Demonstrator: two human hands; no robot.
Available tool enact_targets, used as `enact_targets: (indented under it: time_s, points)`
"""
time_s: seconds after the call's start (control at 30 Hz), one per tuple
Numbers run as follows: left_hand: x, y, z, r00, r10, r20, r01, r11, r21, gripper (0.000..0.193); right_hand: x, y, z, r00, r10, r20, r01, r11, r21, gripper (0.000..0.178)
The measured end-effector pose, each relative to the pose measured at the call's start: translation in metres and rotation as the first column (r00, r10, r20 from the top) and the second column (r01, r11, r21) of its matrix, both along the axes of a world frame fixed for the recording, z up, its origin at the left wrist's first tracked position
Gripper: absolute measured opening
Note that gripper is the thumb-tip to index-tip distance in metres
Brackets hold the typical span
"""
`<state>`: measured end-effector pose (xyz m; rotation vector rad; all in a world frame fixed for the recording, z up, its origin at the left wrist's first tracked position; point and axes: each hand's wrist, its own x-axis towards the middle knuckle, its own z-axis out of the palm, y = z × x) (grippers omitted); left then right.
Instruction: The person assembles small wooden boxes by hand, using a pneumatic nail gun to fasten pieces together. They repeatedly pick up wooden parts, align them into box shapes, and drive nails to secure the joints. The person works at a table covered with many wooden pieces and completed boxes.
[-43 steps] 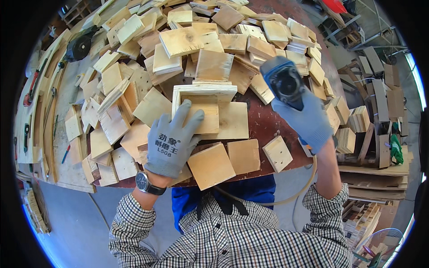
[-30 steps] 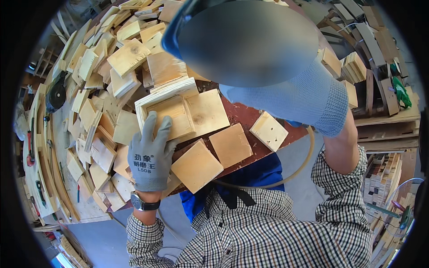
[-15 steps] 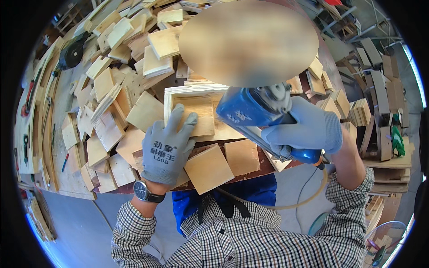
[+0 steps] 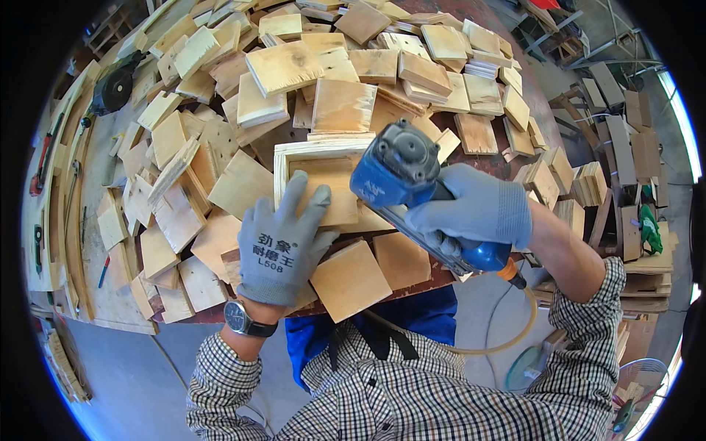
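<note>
My gloved left hand (image 4: pixel 279 239) lies with fingers spread over the front left of a small wooden box frame (image 4: pixel 323 145). Its fingertips touch a light wood block (image 4: pixel 334 197) inside the frame, and its palm is turned down. A blue air nail gun (image 4: pixel 393 165) is gripped in my gloved right hand (image 4: pixel 471 209), fingers wrapped round the handle. The gun's head covers the right part of the frame, so I cannot tell whether its nose touches the wood. An air hose (image 4: pixel 531 312) with an orange fitting (image 4: pixel 507 270) hangs from the handle.
Many loose plywood pieces (image 4: pixel 344 106) are heaped across the table behind and left of the frame. A square board (image 4: pixel 351 281) overhangs the near edge. At the left lie a black tape reel (image 4: pixel 114 92) and a red-handled tool (image 4: pixel 40 173). Boards (image 4: pixel 625 151) are stacked at right.
My right hand and the nail gun have shifted left, and the gun's head has turned so its top faces me. My left hand stays on the frame, nearly still.
</note>
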<state>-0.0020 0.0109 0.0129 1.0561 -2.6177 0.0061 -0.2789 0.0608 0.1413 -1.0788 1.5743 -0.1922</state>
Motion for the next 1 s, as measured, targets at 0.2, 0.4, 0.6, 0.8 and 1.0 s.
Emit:
enact_targets:
  time_s: [0.2, 0.4, 0.6, 0.8, 1.0]
  points:
    - [-0.001, 0.002, 0.001, 0.998, 0.011, 0.06, -0.011, 1.0, -0.005, 0.056, 0.004, 0.002, 0.0, 0.999, -0.016, 0.05, 0.015, 1.0, 0.024, 0.027]
    - [-0.003, 0.004, 0.003, 0.997, 0.018, 0.07, -0.017, 1.0, -0.016, 0.058, -0.002, 0.008, 0.037, 0.999, 0.005, 0.032, 0.0, 0.987, -0.159, 0.03]
    - [-0.006, 0.003, 0.002, 0.994, 0.037, 0.106, -0.033, 0.999, -0.038, 0.055, 0.016, -0.022, 0.047, 0.99, 0.113, -0.09, -0.124, 0.983, -0.133, 0.036]
    - [-0.005, 0.002, -0.002, 0.995, 0.043, 0.09, -0.039, 0.998, -0.051, 0.055, 0.022, -0.032, 0.042, 0.98, 0.163, -0.117, -0.172, 0.983, -0.071, 0.039]
    - [-0.006, 0.002, 0.001, 0.999, 0.025, 0.048, -0.023, 0.999, -0.046, 0.053, 0.016, -0.032, 0.039, 0.972, 0.175, -0.157, -0.194, 0.974, -0.117, 0.041]
